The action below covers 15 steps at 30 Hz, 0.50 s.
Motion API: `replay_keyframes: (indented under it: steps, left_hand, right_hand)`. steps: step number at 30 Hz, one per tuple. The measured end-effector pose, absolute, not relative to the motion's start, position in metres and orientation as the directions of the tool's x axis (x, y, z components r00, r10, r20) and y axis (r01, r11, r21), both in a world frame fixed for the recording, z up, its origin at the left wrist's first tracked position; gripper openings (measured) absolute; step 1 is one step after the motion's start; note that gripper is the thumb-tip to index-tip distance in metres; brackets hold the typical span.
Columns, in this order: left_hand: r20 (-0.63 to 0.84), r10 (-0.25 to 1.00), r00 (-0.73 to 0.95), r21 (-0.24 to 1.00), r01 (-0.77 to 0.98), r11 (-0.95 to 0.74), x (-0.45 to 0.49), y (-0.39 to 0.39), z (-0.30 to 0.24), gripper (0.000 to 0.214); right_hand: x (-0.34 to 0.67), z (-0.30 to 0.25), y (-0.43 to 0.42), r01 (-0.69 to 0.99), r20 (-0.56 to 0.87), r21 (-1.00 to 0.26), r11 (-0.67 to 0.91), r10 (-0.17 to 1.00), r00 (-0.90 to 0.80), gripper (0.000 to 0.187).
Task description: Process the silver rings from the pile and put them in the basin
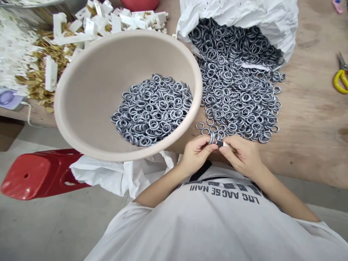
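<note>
- Head view, lower centre of the frame: the left hand (196, 153) is closed, with a couple of gray rings (211, 137) grasped at the thumb and fingertips.
- Just to its right in the frame, the right hand (244, 156) grips a small white block (227, 146) with a black end between thumb and fingers; the black end points toward the left hand and lies close to its thumb. Whether it touches the held rings cannot be told.
- Right of centre, above both hands in the frame, a loose ring pile (236, 98) spreads over the wooden desk (307, 119), with a few rings lying near the left hand's fingers.
- Upper right of centre: a crumpled white sack (252, 12) lies with its mouth toward the hands, more of the same rings in its opening.
- Left of centre: a large beige basin (87, 98) holds a heap of rings (154, 110), gathered toward its lower right side.
- Upper left: white plastic parts (89, 27) and brown pieces (40, 81) lie behind and beside the basin, next to a metal bowl (40, 14).
- Right edge: yellow-handled scissors (339, 81), partly cut off by the frame.
- Lower left: a red stool (25, 177) stands on the floor.
</note>
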<state>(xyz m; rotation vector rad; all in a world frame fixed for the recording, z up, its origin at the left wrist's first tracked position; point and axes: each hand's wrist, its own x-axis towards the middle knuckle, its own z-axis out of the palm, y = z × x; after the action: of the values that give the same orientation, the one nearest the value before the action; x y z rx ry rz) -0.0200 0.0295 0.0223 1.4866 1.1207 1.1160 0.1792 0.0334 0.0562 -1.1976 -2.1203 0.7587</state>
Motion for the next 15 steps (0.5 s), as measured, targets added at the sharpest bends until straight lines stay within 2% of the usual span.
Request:
replay_keyframes:
  steps: [5, 9, 12, 15]
  left_hand:
    - [0.204, 0.958, 0.203, 0.949, 0.198, -0.244, -0.02, 0.03, 0.023, 0.025]
    - [0.287, 0.935, 0.207, 0.921, 0.21, -0.329, -0.022, 0.031, 0.02, 0.022]
    - [0.257, 0.944, 0.208, 0.943, 0.16, -0.292, -0.026, 0.032, 0.015, 0.018]
    - [0.221, 0.952, 0.214, 0.968, 0.068, -0.24, -0.032, 0.027, 0.013, 0.016]
  right_hand:
    - [0.179, 0.059, 0.033, 0.581, 0.203, -0.674, 0.457, 0.87, -0.449, 0.024]
    - [0.179, 0.06, 0.032, 0.574, 0.142, -0.702, 0.422, 0.873, -0.467, 0.028]
    - [0.172, 0.058, 0.034, 0.577, 0.091, -0.728, 0.37, 0.886, -0.454, 0.035]
    - [0.166, 0.05, 0.045, 0.667, 0.074, -0.667, 0.332, 0.92, -0.385, 0.037]
